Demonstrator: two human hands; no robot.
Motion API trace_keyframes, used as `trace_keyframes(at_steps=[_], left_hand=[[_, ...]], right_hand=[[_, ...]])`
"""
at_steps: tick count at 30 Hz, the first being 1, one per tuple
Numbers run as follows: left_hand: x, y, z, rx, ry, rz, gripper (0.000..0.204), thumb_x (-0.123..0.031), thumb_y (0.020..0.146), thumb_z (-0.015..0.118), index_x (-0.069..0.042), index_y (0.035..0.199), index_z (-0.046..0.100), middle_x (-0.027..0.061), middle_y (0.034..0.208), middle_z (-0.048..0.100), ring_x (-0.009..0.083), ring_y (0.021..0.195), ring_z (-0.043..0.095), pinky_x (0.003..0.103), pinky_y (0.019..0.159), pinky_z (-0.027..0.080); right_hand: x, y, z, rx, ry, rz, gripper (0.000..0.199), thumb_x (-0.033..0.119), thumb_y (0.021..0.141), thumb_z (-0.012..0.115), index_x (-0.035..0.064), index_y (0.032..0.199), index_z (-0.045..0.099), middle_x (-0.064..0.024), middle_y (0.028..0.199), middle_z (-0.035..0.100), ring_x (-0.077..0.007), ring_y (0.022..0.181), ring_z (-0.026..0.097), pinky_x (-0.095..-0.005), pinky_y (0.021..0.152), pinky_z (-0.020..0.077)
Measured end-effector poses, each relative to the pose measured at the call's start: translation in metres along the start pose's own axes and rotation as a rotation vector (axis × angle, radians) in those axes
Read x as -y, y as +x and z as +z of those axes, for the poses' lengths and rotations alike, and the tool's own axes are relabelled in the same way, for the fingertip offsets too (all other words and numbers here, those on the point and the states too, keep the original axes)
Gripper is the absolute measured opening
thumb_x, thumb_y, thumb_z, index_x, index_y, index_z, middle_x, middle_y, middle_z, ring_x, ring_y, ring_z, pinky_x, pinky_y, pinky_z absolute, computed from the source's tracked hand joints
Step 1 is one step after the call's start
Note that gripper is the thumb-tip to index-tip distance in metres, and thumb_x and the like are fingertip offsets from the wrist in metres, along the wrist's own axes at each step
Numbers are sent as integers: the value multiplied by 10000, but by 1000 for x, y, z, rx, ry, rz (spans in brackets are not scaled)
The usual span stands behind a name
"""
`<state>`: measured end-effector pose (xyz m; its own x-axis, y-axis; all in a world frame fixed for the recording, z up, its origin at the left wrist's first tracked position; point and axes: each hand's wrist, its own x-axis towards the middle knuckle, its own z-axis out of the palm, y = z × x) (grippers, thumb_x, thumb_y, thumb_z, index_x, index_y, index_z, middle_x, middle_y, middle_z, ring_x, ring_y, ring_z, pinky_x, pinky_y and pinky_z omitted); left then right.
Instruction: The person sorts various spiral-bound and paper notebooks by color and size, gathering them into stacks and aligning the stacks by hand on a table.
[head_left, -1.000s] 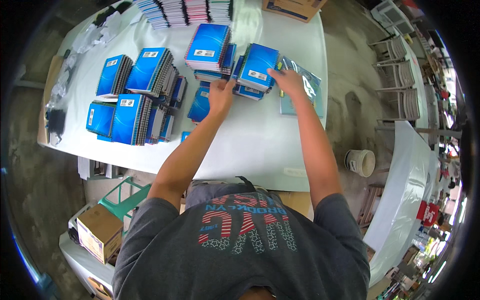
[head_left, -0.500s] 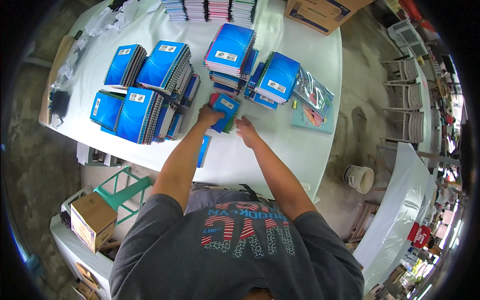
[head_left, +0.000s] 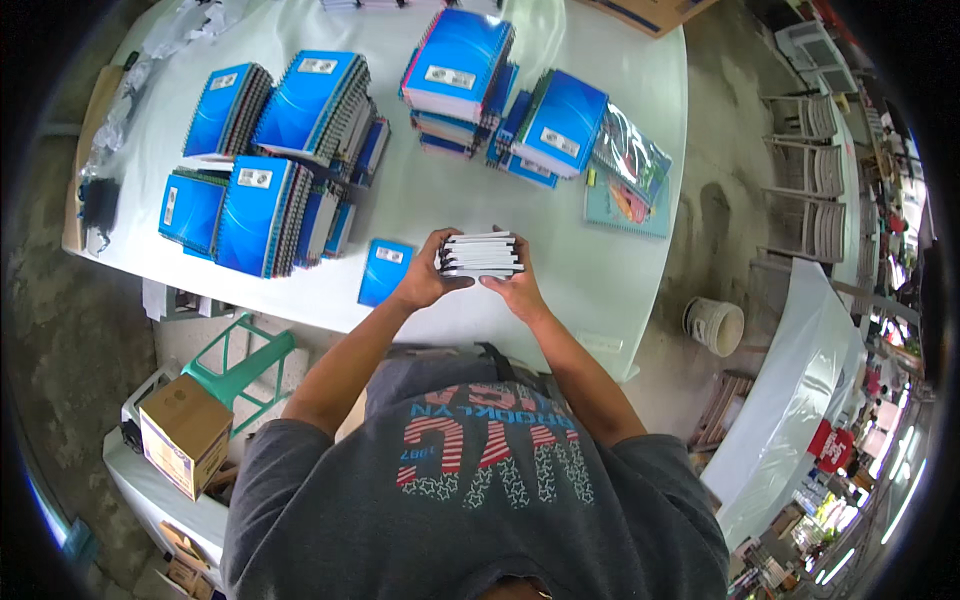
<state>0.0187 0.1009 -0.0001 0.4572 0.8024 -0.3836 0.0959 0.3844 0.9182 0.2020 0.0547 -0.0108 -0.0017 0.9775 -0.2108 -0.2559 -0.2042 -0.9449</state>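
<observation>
Between my two hands is a small stack of notebooks [head_left: 480, 255], tipped so that its white page edges face up. My left hand [head_left: 433, 275] grips the stack's left end and my right hand [head_left: 521, 280] its right end, with both thumbs on the near side. Flat on the table beside my left hand lies a single small blue notebook [head_left: 386, 270] with a white label. Beyond my hands stands a tall pile of blue spiral notebooks [head_left: 457, 62]. Another pile of blue notebooks [head_left: 562, 122] is to its right.
More stacks of blue spiral notebooks [head_left: 260, 215] fill the left of the white table [head_left: 440, 205]. Notebooks in clear wrap [head_left: 630, 205] lie at the right. A green stool [head_left: 245, 365], a cardboard box [head_left: 186, 435] and a white bucket [head_left: 715, 326] stand off the table.
Both hands have gathered the small notebooks, drawn them nearer and tipped them page edges up. The single blue notebook, partly hidden by my left arm before, now shows fully.
</observation>
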Motion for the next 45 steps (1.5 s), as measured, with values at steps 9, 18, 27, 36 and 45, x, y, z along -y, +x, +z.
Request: trace_keyframes(at_steps=[9, 18, 27, 36, 45], left_hand=[[48, -7, 17, -41, 39, 193, 744, 44, 607, 743, -97, 1235, 370, 84, 1164, 463, 200, 1120, 464, 334, 950, 406], [47, -4, 19, -24, 136, 241, 732, 35, 625, 729, -104, 1222, 329, 73, 1082, 503, 173, 1048, 514, 320, 894, 444], [52, -2, 15, -100, 258, 213, 607, -40, 656, 761, -76, 1144, 400, 113, 1015, 569, 233, 969, 584, 326, 837, 473], [5, -16, 0, 134, 74, -218, 837, -314, 639, 818, 42, 1269, 396, 177, 1147, 565, 244, 1067, 549, 349, 923, 435], [46, -21, -39, -393, 607, -241, 825, -504, 715, 699, -1, 1284, 379, 222, 1169, 524, 332, 1030, 540, 411, 896, 427]], right_hand=[[-23, -14, 3, -20, -312, -83, 735, -44, 629, 723, 95, 1255, 363, -77, 1136, 483, -193, 1085, 480, -331, 951, 388], [-22, -13, 2, 8, -253, -24, 721, 24, 631, 751, 76, 1228, 351, -85, 1090, 496, -196, 1030, 507, -333, 914, 418], [-36, -12, -3, -3, -308, -39, 661, -11, 629, 715, 77, 1190, 377, -64, 1018, 521, -178, 975, 528, -319, 865, 443], [3, -7, -18, 271, -210, 230, 733, 58, 632, 723, 47, 1284, 389, -107, 1181, 532, -204, 1078, 518, -336, 954, 400], [18, -28, 7, 84, 266, 428, 651, 145, 693, 720, -16, 1233, 391, -141, 1112, 557, -226, 1008, 562, -358, 883, 460]])
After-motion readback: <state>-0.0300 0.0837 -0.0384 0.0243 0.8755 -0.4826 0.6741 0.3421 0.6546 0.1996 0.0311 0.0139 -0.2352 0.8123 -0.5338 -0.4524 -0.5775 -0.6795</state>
